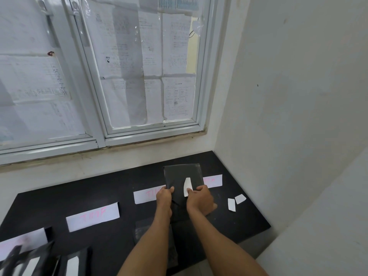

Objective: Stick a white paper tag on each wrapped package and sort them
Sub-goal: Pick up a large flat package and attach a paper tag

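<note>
Package [182, 176], wrapped in dark plastic, sits tilted up between my two hands over the right half of the black table [99, 196]. My left hand [164, 196] is clamped on its left edge, thumb over the front and fingers behind. My right hand [200, 200] grips the lower right part, and its thumb presses on the lower end of a narrow white tag [187, 186] that lies on the front of the package, running up and down.

Two loose white tags [236, 202] lie on the table just to the right of my right hand, close to each other. Four paper strips with pink writing mark places along the table: one [213, 181] shows from behind the package on its right, one [146, 195] lies partly behind my left hand, one [92, 217] lies further left, and one [22, 241] at the far left edge. I cannot read the writing.

At the lower left, blurred, lie more dark packages [59, 263] with white tags on them. Another dark package [157, 244] lies flat on the table under my forearms. Behind the table a window [103, 108] is covered with printed sheets.
</note>
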Available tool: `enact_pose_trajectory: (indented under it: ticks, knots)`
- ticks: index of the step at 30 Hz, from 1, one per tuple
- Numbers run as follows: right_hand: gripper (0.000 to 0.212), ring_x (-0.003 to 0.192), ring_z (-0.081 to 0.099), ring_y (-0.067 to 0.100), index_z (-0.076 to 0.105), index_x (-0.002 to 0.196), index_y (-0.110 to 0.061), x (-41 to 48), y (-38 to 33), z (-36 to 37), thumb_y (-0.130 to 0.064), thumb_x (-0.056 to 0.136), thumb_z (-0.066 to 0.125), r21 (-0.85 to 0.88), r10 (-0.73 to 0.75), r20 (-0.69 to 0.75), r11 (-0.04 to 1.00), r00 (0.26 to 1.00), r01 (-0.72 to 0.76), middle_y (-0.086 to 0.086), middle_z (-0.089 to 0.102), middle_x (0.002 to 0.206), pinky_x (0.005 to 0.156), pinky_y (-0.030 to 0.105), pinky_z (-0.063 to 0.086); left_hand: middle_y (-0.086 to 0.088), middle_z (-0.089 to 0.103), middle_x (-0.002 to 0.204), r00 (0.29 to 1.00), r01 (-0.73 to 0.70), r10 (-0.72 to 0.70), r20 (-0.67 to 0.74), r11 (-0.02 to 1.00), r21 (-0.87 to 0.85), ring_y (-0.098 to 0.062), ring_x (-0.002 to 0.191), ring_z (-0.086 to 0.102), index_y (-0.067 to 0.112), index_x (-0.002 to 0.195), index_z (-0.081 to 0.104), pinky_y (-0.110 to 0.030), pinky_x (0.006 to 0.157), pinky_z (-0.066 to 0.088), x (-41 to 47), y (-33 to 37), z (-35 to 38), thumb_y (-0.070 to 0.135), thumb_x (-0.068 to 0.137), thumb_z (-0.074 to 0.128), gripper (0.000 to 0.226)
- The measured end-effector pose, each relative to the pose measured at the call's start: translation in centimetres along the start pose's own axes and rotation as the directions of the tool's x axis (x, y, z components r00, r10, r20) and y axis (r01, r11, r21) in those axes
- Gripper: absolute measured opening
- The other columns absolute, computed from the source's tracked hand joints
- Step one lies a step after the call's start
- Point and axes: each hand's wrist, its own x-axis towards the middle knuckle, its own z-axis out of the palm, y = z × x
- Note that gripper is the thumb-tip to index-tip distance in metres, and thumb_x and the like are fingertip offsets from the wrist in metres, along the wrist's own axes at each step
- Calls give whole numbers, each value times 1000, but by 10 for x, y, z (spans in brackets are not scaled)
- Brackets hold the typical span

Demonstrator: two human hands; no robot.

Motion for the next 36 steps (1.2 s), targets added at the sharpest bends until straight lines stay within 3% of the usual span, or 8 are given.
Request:
enact_pose_trajectory:
  ticks: [2, 5, 7, 9, 13, 20, 26, 36]
  knots:
    - [33, 104, 54, 19, 60, 96, -28, -1, -1, -1, -47, 73, 74, -40, -13, 6, 999, 1000, 13, -6, 66, 105, 89, 38, 35, -10, 63, 91, 1000, 0, 0, -1, 1000, -3, -25, 83, 59, 9, 102, 60, -33, 68, 51, 0, 2, -1, 10, 95, 52, 11]
    - [71, 121, 43, 24, 53, 119, -29, 0, 2, -5, -58, 60, 79, -53, 4, 27, 999, 1000, -3, 1, 49, 131, 93, 43, 37, -15, 65, 103, 1000, -7, 7, -7, 1000, -12, -32, 97, 61, 8, 106, 61, -45, 87, 53, 3, 6, -7, 12, 94, 53, 15]
    - [98, 130, 39, 26, 41, 135, -29, 4, 7, -8, -62, 53, 82, 13, -13, 110, 1000, 994, 11, 2, 43, 141, 97, 48, 37, -16, 65, 108, 1000, -12, 12, 1, 1000, -6, -35, 102, 61, 5, 110, 62, -49, 94, 52, 7, 10, -13, 13, 93, 54, 20]
    - [109, 129, 46, 25, 32, 142, -27, 8, 12, -10, -56, 52, 85, 165, -52, 235, 986, 971, 13, 1, 48, 141, 101, 48, 39, -17, 66, 108, 1000, -22, 22, 19, 1000, 5, -35, 103, 62, 5, 110, 63, -49, 95, 51, 8, 13, -17, 12, 92, 55, 21]
    - [81, 112, 58, 21, 50, 131, -19, 10, 19, -16, -37, 62, 88, 347, -124, 290, 938, 949, 16, 3, 61, 126, 88, 27, 45, -18, 67, 105, 998, -32, 32, 48, 999, 5, -36, 100, 62, 7, 105, 64, -49, 93, 52, 6, 17, -23, 12, 91, 54, 18]
    - [57, 114, 57, 21, 57, 129, -16, 7, 22, -15, -39, 79, 75, 370, -153, 305, 929, 940, 31, 4, 62, 127, 88, 24, 41, -17, 66, 109, 999, -33, 32, 37, 999, 31, -35, 102, 61, 6, 113, 62, -51, 95, 51, 13, 15, -30, 15, 91, 54, 25]
    - [107, 120, 53, 25, 33, 140, -25, -2, 15, -10, -56, 52, 85, 256, -136, 355, 966, 925, 43, 2, 55, 132, 99, 43, 47, -16, 67, 106, 996, -61, 57, 71, 997, 43, -34, 101, 62, 13, 98, 63, -50, 95, 50, 9, 18, -30, 13, 91, 53, 13]
    - [108, 110, 58, 25, 44, 127, -21, 12, -2, -10, -64, 36, 86, 355, -68, 349, 933, 935, -65, 2, 61, 122, 95, 42, 50, -19, 68, 106, 970, -20, -3, 241, 996, 90, -35, 98, 63, 8, 109, 63, -44, 88, 53, 4, 23, -41, 6, 89, 52, 23]
